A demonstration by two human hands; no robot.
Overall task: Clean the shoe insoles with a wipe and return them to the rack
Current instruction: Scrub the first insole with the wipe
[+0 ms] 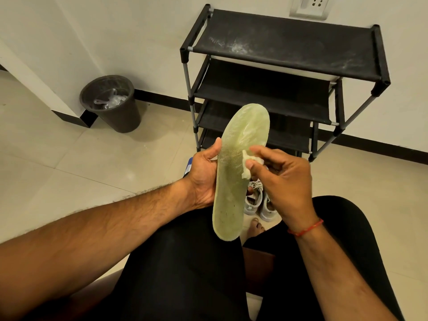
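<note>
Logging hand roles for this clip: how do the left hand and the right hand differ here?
The left hand grips the insole by its edge, thumb on top. The right hand pinches a small white wipe against the insole's face. The right hand's wrist bears a red thread, while the left hand's wrist is bare. Both work on the same insole, in front of the rack.

wipe (pixel 246 174): mostly under right hand (pixel 284 181) | shoes (pixel 252 203): partly hidden | socket (pixel 310 6): cut off

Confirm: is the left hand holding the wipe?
No, the right hand pinches the wipe against the insole while the left hand grips the insole's edge.
</note>
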